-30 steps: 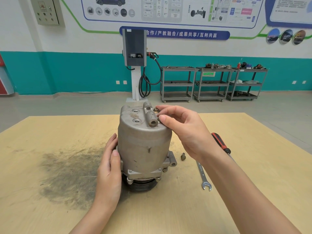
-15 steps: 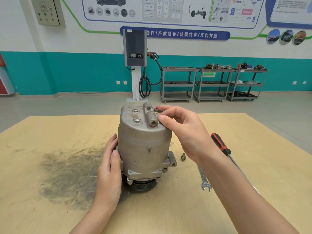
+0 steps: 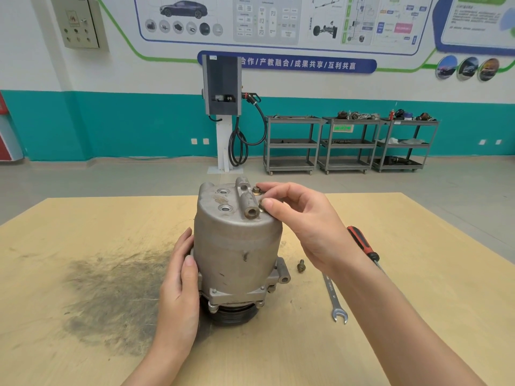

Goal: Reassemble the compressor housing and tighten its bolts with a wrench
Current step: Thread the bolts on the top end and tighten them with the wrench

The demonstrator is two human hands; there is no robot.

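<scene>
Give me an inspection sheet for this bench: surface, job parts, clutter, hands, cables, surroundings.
Surface: wooden table with a dark smudge on its left part.
Job's things: compressor housing upright on its pulley end; one bolt seated on top; loose bolt and wrench lie on the table to its right.
Clutter: red-handled screwdriver, untouched.
Hands: left hand rests flat against the housing's side; right hand pinches a second bolt at the top.
Cables: charger cable looped on the wall unit.
Surroundings: three shelf carts, wall posters.
</scene>
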